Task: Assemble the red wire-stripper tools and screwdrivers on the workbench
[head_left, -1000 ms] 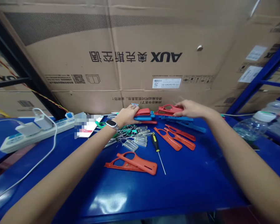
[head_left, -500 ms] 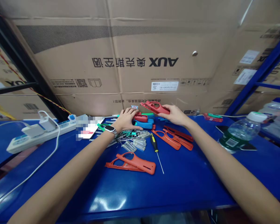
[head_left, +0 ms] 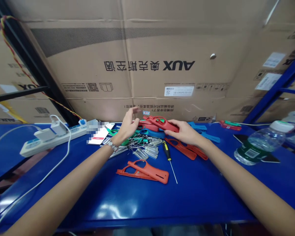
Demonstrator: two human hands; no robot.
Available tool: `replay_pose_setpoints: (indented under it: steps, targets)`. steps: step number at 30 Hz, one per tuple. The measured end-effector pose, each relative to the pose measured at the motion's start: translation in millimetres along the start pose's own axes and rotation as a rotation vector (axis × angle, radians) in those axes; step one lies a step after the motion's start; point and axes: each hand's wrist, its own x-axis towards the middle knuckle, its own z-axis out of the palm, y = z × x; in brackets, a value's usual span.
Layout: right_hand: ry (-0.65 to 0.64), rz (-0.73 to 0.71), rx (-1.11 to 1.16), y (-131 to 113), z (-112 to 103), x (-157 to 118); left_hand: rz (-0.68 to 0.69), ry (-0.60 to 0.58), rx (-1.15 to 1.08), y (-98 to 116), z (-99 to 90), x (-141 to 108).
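My right hand [head_left: 185,131] is closed around the handle end of a red plastic lighter casing [head_left: 171,126] with a finger loop, held low over a pile of similar parts. My left hand [head_left: 129,125] is raised at the left of the pile, fingers apart and holding nothing. Beneath and between the hands lie a blue casing [head_left: 153,133], green parts, thin wires and clear plastic cylinders [head_left: 151,151]. Nearer to me, two orange-red casing halves [head_left: 149,172] overlap on the blue table. A black and yellow screwdriver [head_left: 166,150] lies right of the cylinders.
More orange-red halves [head_left: 184,150] lie below my right hand, and blue casings [head_left: 210,136] beyond it. A water bottle [head_left: 263,142] stands at right, with a dark flat object under it. A white power strip [head_left: 61,137] with cables lies left. Cardboard boxes [head_left: 147,39] wall the back.
My left hand has lifted off the pile and its fingers have come free. My right hand has lowered the red casing toward the pile. The view has shifted slightly.
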Motion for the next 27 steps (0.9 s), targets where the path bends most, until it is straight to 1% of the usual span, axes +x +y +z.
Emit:
replay_pose_setpoints:
  steps: [2,3,5,7,9,11,14,17,19,21,23,25,26,27]
  targets:
    - [-0.047,-0.031,0.004,-10.4,7.5,-10.3,0.046,0.014,-0.009,10.8,-14.3,-19.2]
    - [-0.074,-0.045,0.010,-16.1,11.9,-16.0,0.096,-0.013,0.006,16.0,-21.0,-31.3]
    - [-0.123,-0.064,0.017,-28.0,21.4,-28.3,0.234,-0.093,0.019,24.9,-32.4,-59.3]
    - [-0.176,-0.094,0.009,-39.6,31.1,-40.4,0.319,-0.217,0.049,30.5,-39.3,-88.8]
    - [-0.239,-0.126,-0.018,-49.3,40.2,-50.9,0.339,-0.320,0.091,32.6,-41.3,-115.2]
    - [-0.297,-0.127,-0.078,-55.9,48.0,-58.5,0.311,-0.407,0.148,32.0,-39.7,-134.0]
    - [-0.319,-0.113,-0.201,-58.6,55.0,-62.5,0.279,-0.443,0.212,30.0,-36.9,-144.3]
    - [-0.236,-0.149,-0.260,-53.3,54.6,-53.4,0.287,-0.394,0.236,27.4,-39.0,-135.0]
    - [-0.172,-0.153,-0.256,-46.1,51.6,-36.5,0.285,-0.332,0.233,23.4,-42.3,-119.7]
    - [-0.148,-0.148,-0.235,-37.1,48.6,-10.5,0.262,-0.262,0.238,16.3,-44.7,-97.5]
    - [-0.121,-0.153,-0.247,-27.9,46.8,21.9,0.250,-0.214,0.281,6.3,-45.1,-69.6]
    - [-0.072,-0.112,-0.299,-20.5,46.9,55.5,0.194,-0.201,0.365,-5.0,-42.9,-39.2]
    - [-0.063,-0.090,-0.329,-17.9,47.6,71.1,0.166,-0.224,0.415,-10.7,-40.8,-24.4]
    - [-0.099,-0.072,-0.354,-16.0,48.8,85.1,0.144,-0.277,0.458,-16.1,-38.2,-10.8]
